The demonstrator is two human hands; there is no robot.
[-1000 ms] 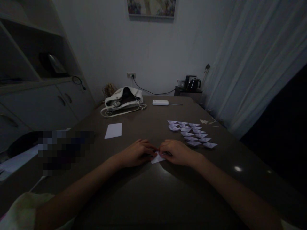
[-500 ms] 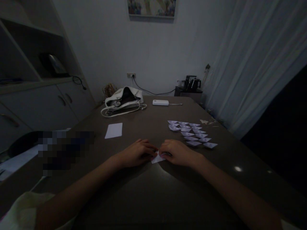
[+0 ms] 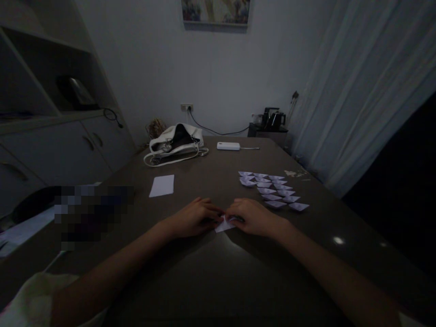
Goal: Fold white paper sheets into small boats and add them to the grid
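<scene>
A small piece of folded white paper point(image 3: 224, 225) lies on the dark table in front of me, partly covered by my fingers. My left hand point(image 3: 199, 217) has its fingers closed on the paper's left side. From the right, my right hand point(image 3: 252, 216) pinches the other side, its fingertips close to those of the left. To the right stand several folded paper boats point(image 3: 275, 191) in slanting rows. A stack of white paper sheets point(image 3: 162, 185) rests at the left, beyond my left hand.
A white handbag point(image 3: 177, 143) sits at the table's far left. Right of it lies a white power bank point(image 3: 228, 146) with a short cable. Small scraps point(image 3: 294, 173) lie near the right edge. Behind the table stands a black kettle point(image 3: 274, 119). A blurred patch hides things at left.
</scene>
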